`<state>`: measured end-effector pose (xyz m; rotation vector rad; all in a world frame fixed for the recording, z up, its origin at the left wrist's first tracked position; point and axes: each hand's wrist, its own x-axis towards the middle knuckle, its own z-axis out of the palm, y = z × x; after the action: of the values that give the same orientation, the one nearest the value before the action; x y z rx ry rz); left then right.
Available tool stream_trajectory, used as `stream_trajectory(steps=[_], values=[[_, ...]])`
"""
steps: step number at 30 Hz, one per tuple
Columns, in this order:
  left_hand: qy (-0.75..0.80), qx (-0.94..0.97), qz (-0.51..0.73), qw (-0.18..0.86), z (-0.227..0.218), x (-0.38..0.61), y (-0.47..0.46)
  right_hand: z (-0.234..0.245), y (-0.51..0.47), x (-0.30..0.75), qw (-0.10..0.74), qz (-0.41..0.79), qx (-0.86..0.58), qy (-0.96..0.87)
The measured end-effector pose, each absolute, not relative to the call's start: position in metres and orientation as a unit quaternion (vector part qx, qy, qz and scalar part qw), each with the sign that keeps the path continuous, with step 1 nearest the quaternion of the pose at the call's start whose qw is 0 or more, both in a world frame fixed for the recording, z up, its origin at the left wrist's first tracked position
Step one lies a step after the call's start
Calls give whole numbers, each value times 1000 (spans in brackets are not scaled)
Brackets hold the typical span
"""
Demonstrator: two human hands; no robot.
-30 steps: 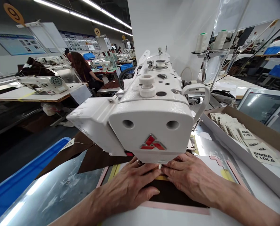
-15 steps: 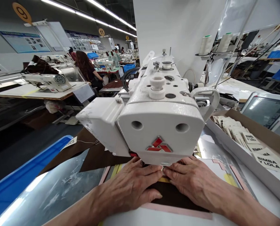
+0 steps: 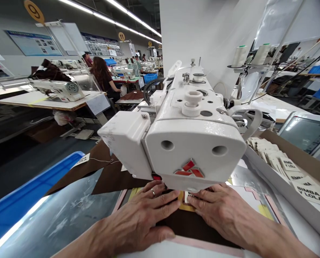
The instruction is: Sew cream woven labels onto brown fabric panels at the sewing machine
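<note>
Under the head of a white sewing machine (image 3: 194,138), a small white printed label (image 3: 187,197) rests in a yellow-edged opening (image 3: 185,207) over a dark brown piece of material (image 3: 184,225). My left hand (image 3: 145,211) lies flat left of the label, fingers stretched out and thumb apart, a ring on one finger. From the other side my right hand (image 3: 224,211) presses its extended fingertips on the label's right part, covering some of the print. The machine head hides the needle area and some fingertips.
At right, an open box (image 3: 259,168) holds many printed labels (image 3: 307,188). Behind it stands a screen (image 3: 305,130). Brown pieces (image 3: 108,179) lie at left beside a blue tray (image 3: 41,195). Thread cones (image 3: 239,56) stand behind; a co-worker (image 3: 103,77) sits farther off.
My left hand has shifted slightly left, away from my right fingertips, so more of the label and yellow edge shows. The camera view has turned a little left.
</note>
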<state>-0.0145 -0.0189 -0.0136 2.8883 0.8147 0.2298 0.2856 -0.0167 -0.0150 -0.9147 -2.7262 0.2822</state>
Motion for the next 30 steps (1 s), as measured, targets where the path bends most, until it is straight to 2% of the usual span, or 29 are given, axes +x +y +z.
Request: stream_trajectory(steps=[14,26,30], values=[[274,956,72,74,-12,-12,-19,-24,-19,289,101,94,-332,-933],[276,957,47,82,-12,-12,-18,-23,-18,285,118,75,-330,-934],[274,954,73,96,-12,-12,-18,-23,-19,285,122,69,-328,-934]])
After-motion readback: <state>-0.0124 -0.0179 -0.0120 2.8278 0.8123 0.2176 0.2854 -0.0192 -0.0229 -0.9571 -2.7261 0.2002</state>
